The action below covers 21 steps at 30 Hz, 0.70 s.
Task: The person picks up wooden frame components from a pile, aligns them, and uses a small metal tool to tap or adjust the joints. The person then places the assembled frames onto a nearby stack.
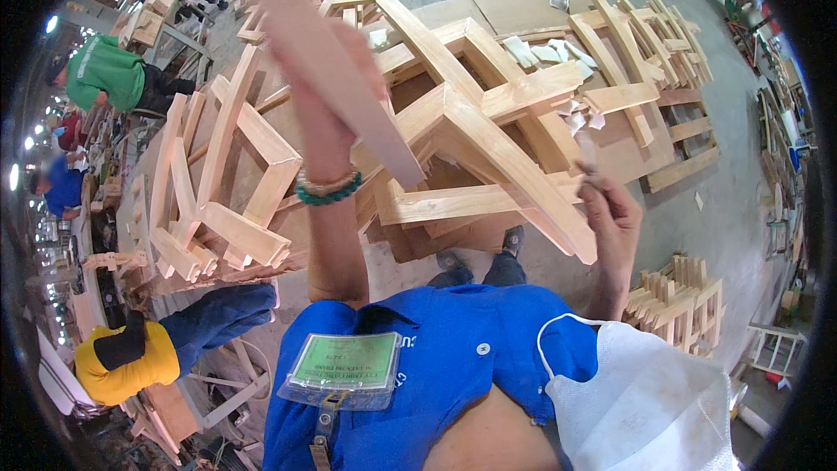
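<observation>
Left hand: this hand (324, 87), blurred, is up at the upper middle of the view, its fingers clamped on a long wooden board.
Board: the pale wooden board (377, 138) slants from the top edge down toward the centre, above the stacked frames.
Right hand: this hand (613, 209) is right of centre, just beside the near end of an angled wooden frame (510, 173); its thumb and fingertips are drawn together at a small blurred shape, and I can't tell whether they grip it.
Wrist: a green bead bracelet (329, 189) circles the left one.
Pile: more angled frames (253, 144) lean together at left of centre.
Scraps: crumpled white pieces (545, 52) lie among the wood, upper right of centre.
Chest: a green badge (344, 365) and a white mask (645, 401) show along the lower edge.
Others: someone in a green shirt (105, 74) is at upper left, someone in yellow (131, 356) at lower left.
</observation>
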Available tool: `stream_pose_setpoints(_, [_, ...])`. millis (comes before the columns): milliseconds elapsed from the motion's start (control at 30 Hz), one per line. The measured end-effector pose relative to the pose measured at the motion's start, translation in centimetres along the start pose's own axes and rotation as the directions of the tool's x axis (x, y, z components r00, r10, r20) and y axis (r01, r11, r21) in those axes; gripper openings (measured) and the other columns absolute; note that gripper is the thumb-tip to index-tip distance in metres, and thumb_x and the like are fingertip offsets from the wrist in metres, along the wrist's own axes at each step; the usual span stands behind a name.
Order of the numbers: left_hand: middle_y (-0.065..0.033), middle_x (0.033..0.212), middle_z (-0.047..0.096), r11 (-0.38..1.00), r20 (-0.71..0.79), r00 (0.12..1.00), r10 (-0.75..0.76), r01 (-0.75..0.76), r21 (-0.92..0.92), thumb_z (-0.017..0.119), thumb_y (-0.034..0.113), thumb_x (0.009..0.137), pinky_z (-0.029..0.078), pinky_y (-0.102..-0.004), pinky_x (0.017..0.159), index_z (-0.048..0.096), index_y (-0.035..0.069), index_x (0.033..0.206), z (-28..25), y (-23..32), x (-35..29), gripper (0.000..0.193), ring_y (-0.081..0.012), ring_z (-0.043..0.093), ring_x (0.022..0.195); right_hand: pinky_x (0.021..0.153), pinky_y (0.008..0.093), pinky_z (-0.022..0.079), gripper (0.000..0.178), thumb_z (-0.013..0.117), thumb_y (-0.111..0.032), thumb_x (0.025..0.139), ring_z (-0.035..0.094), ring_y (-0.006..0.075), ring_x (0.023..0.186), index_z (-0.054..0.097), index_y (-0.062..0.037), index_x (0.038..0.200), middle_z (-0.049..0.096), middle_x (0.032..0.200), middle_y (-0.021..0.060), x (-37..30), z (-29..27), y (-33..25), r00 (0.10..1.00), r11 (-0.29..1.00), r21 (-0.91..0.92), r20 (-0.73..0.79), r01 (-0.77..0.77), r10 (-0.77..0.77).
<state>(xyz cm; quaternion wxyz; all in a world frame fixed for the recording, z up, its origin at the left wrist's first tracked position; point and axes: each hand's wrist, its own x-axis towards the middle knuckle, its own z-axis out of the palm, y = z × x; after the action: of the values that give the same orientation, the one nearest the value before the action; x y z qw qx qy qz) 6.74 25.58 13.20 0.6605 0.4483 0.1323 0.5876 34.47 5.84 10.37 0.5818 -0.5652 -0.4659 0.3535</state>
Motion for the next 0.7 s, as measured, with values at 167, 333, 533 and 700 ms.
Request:
stream_pose_setpoints(167, [-0.0052,0.065,0.062,0.306,-0.044,0.965,-0.259,0.125,0.944,0.048,0.062,0.086,0.047,-0.0318,0.05,0.064,0.005,0.076,5.9,-6.0,-2.3,0.06,-0.0171,0.062,0.061,0.072,0.0246,0.045,0.014,0.058,-0.003,0.088,0.058,0.0128,0.082,0.07,-0.0017,0.095,0.064,0.088,0.0084,-0.9,-3.5,-0.1,0.95,0.971,-0.239,-0.309,-0.027,-0.049])
stream_pose_setpoints(333, [-0.0118,0.059,0.062,-0.124,0.167,0.786,-0.595,-0.296,0.947,0.045,0.069,0.08,0.048,-0.0394,0.055,0.067,0.009,0.069,5.6,-10.2,-4.5,0.065,-0.0284,0.064,0.061,0.07,0.0321,0.049,0.011,0.063,-0.008,0.084,0.061,0.0211,0.083,0.069,-0.0052,0.093,0.066,0.088,0.0107,-1.5,-3.8,0.3,0.918,0.675,-0.706,-0.092,0.213,-0.385])
stream_pose_setpoints(533, [-0.0146,0.057,0.06,0.059,0.403,0.685,-0.607,-0.466,0.883,0.043,0.071,0.079,0.047,-0.0404,0.054,0.065,0.006,0.061,5.7,-13.7,-5.3,0.072,-0.0297,0.063,0.058,0.066,0.0347,0.049,0.02,0.065,-0.013,0.081,0.061,0.0255,0.079,0.067,-0.0127,0.1,0.067,0.088,0.0065,-2.1,-5.6,5.0,0.963,0.418,-0.884,0.112,0.21,-0.247])
stream_pose_setpoints(700, [-0.0162,0.055,0.058,0.113,0.452,0.636,-0.626,-0.5,0.859,0.043,0.072,0.078,0.046,-0.0411,0.052,0.065,0.003,0.059,7.2,-15.5,-4.6,0.075,-0.0316,0.061,0.056,0.062,0.0372,0.048,0.018,0.06,-0.019,0.085,0.06,0.0256,0.07,0.069,-0.0171,0.1,0.066,0.076,0.0071,-3.7,-7.4,5.7,0.998,0.464,-0.886,0.043,0.02,0.038])
